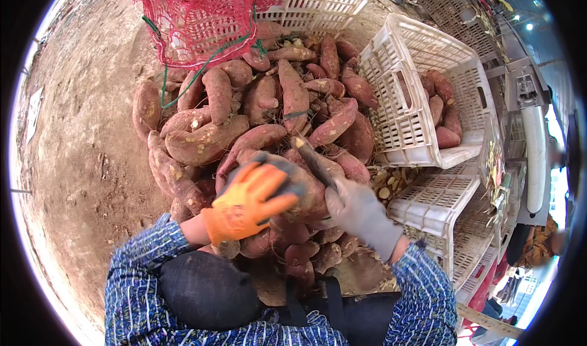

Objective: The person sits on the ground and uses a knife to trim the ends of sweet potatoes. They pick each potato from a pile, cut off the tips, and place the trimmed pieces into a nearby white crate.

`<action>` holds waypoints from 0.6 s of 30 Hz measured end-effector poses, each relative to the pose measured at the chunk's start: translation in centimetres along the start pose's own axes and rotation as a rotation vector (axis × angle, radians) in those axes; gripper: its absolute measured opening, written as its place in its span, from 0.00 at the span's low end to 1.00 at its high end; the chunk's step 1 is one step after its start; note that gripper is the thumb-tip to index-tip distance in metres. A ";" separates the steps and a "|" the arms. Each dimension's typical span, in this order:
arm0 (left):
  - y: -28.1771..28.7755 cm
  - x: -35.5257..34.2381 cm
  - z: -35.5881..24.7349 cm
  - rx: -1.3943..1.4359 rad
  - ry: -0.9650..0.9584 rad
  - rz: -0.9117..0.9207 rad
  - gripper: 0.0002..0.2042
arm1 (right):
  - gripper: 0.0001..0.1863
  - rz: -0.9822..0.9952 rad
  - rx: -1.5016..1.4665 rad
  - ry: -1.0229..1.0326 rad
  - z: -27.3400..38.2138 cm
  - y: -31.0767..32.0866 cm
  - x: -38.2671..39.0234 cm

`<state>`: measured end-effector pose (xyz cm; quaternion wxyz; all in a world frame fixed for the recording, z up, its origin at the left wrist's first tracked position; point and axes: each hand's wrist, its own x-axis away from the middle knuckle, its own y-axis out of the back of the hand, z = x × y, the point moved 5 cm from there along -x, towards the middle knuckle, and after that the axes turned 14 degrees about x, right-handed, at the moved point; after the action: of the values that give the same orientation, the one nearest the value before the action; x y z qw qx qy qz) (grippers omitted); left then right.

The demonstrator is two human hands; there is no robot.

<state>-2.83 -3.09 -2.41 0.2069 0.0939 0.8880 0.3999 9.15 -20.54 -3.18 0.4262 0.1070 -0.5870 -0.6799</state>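
A heap of sweet potatoes (205,141), reddish and dusty with soil, lies in front of me. My left hand (251,199), in an orange glove with dark grey fingertips, grips a large sweet potato (307,193) at its left side; motion blurs the fingers a little. In a grey glove, my right hand (361,214) is closed around a knife (315,161) with a dark, narrow blade. The blade points up and left, above the right side of that same sweet potato. Both gloves partly cover it, so its lower end is hard to make out.
At the top, a red mesh bag (205,15) with green cord drapes over a white crate (318,6). A tilted white crate (400,95) on the right holds several sweet potatoes. Lower right stand more crates (428,208), beside cut pieces (391,184). Bare soil (79,144) stretches left.
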 end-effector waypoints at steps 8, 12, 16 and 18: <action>-2.9 3.3 2.1 0.411 0.785 -0.311 0.50 | 0.14 0.239 -0.815 -0.371 1.3 -2.0 4.0; -3.1 0.3 4.2 0.502 0.834 -0.349 0.59 | 0.13 0.236 -1.111 -0.362 3.0 -1.8 5.4; -3.1 -1.2 7.6 0.688 0.882 -0.362 0.59 | 0.12 0.183 -0.924 -0.259 1.8 -0.2 4.8; -3.1 -1.5 7.9 0.738 0.906 -0.338 0.58 | 0.11 0.040 -0.696 -0.216 -0.2 1.9 3.4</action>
<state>2.04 -0.32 -8.97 -0.1771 -0.1623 0.9703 0.0275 8.04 -22.97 -0.39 0.3860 -0.1286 -0.3640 -0.8378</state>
